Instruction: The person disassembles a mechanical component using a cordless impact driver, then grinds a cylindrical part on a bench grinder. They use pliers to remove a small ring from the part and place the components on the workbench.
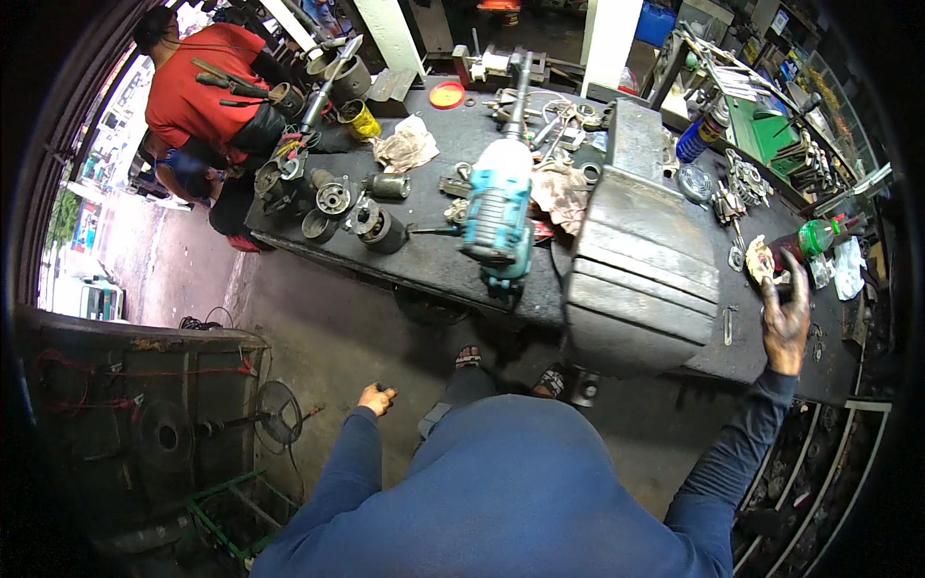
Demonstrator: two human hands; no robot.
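My right hand (788, 323) is over the right end of the workbench, its fingers stretched out and apart. Its fingertips are close to a crumpled, stained rag (759, 256) and a bottle of dark red liquid with a green band (815, 238); whether they touch the rag I cannot tell. A small wrench (728, 326) lies to the left of that hand. My left hand (376, 398) hangs low over the floor, away from the bench, fingers loosely bent and partly apart, with nothing visible in it. In front of me a teal impact wrench (497, 207) rests on the bench.
A large grey metal housing (644, 275) juts over the bench's front edge. Motor parts (376, 226), a yellow can (358, 120) and a blue spray can (703, 133) stand on the bench. A person in a red shirt (202, 82) is beyond its left end. A dark panel (145, 414) stands at lower left.
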